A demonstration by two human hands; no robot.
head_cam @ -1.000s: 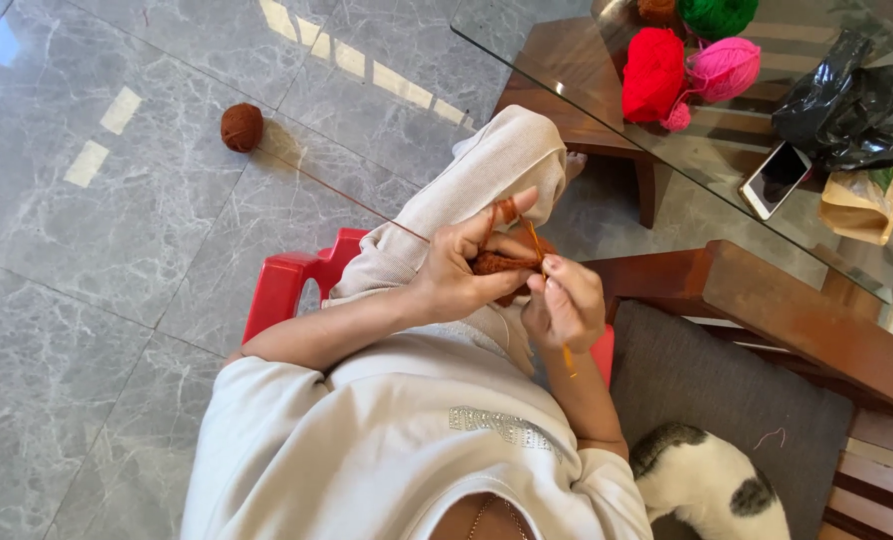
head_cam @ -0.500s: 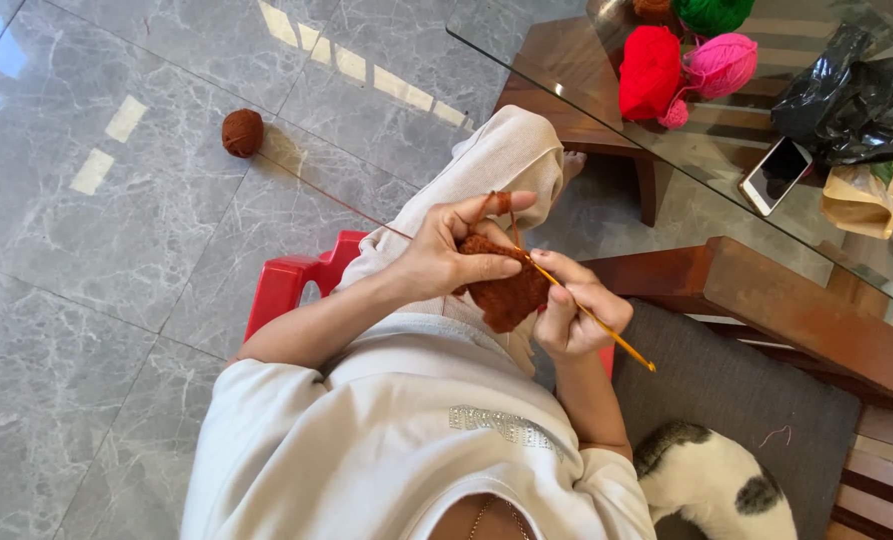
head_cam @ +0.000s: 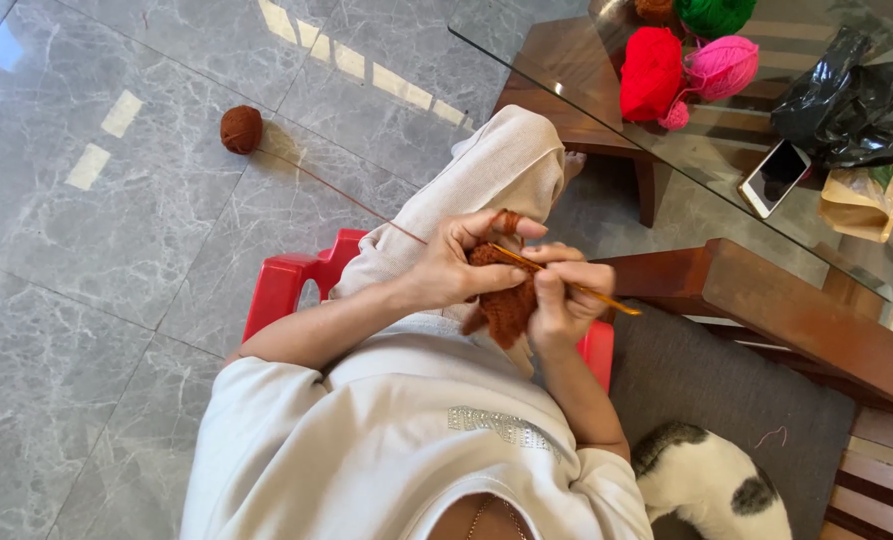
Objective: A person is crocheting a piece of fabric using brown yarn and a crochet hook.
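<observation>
Rust-brown knitted wool piece (head_cam: 506,305) hangs between the two hands, above the lap, and the thin golden metal crochet hook (head_cam: 566,283) goes through its upper edge. The left hand (head_cam: 456,265) is closed on the top of the piece, with the brown yarn strand (head_cam: 326,190) wound around its raised finger. The right hand (head_cam: 564,300) is closed narrowly on the hook, near its middle.

The long axis of the hook lies almost level — its working end points toward the left hand and is hidden in the wool, and its free end points outward, past the right hand and slightly down.

I think the main risk is the yarn. The strand runs far out from the left hand to the round brown yarn ball (head_cam: 240,128) on the grey marble floor (head_cam: 116,300); a strong pull can roll the ball farther away, or tighten the strand so that a loop slips off the hook. The white and grey cat (head_cam: 711,480) lies close behind the right elbow — if it moves, it may push the arm.
</observation>
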